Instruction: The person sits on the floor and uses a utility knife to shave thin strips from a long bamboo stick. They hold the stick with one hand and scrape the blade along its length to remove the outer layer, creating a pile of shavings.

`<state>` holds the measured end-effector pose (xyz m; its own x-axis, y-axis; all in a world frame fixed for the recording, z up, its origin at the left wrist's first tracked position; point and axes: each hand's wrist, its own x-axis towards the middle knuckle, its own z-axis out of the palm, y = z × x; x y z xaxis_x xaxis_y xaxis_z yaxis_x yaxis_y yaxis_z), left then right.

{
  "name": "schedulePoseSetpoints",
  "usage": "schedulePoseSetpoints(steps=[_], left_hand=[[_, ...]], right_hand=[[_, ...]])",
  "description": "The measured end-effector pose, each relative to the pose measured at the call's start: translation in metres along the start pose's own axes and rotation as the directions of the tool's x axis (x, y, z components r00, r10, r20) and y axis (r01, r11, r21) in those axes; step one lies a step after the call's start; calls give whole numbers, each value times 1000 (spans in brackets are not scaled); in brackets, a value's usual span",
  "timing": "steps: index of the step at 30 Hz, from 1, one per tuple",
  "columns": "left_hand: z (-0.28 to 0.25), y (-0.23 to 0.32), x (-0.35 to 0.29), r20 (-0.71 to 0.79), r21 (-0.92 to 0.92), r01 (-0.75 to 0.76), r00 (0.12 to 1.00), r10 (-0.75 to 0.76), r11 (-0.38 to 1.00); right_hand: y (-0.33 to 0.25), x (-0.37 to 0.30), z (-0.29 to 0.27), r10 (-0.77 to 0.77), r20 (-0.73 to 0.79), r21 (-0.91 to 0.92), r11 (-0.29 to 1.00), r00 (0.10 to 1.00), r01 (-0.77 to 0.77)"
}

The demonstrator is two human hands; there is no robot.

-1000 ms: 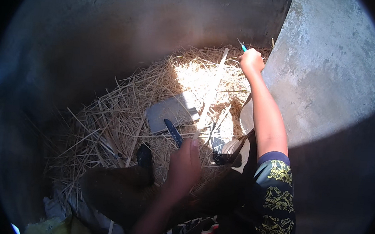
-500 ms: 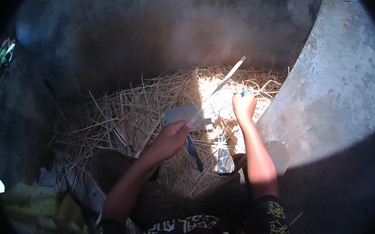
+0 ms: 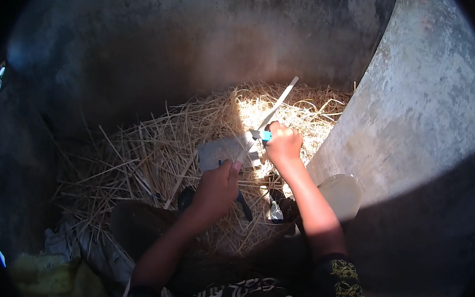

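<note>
My left hand point(image 3: 216, 191) is closed around the lower end of a thin pale strip point(image 3: 281, 101), likely bamboo or wood, which slants up and away to the right. In my right hand point(image 3: 285, 146) is a small blue-handled knife point(image 3: 265, 135), its short blade against the middle of the strip. Beneath the hands a grey flat slab point(image 3: 210, 153) lies on dry straw point(image 3: 159, 148). A long dark knife-like tool point(image 3: 244, 206) rests on the straw beside my left hand, partly hidden by it.
Dark concrete wall point(image 3: 162, 42) curves behind the straw, and a sunlit concrete face point(image 3: 414, 106) rises at the right. A pale rounded thing point(image 3: 341, 196) sits beside my right forearm. Yellowish cloth point(image 3: 51, 276) lies at the lower left.
My right hand has come left and slightly down, bringing the blue-handled knife onto the strip. My left hand still grips the strip. The whole view has shifted slightly.
</note>
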<state>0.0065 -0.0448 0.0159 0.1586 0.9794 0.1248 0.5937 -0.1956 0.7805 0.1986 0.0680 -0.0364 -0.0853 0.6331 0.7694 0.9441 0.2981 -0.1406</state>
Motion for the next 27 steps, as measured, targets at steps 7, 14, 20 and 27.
schedulePoseSetpoints(steps=[7, 14, 20, 27], left_hand=[[35, -13, -30, 144, 151, -19, 990, -4, 988], [11, -38, 5, -20, -350, 43, 998, -54, 936], [-2, -37, 6, 183, -654, 312, 949, -256, 689], [-2, -33, 6, 163, -698, 309, 947, -276, 646]], right_hand=[[127, 103, -32, 715, -9, -300, 665, 699, -684], [21, 75, -52, 577, 196, 112, 790, 792, -603], [-16, 49, -29, 105, 264, 92, 987, 959, -133], [-38, 33, 10, -109, 356, 83, 993, 928, 84]])
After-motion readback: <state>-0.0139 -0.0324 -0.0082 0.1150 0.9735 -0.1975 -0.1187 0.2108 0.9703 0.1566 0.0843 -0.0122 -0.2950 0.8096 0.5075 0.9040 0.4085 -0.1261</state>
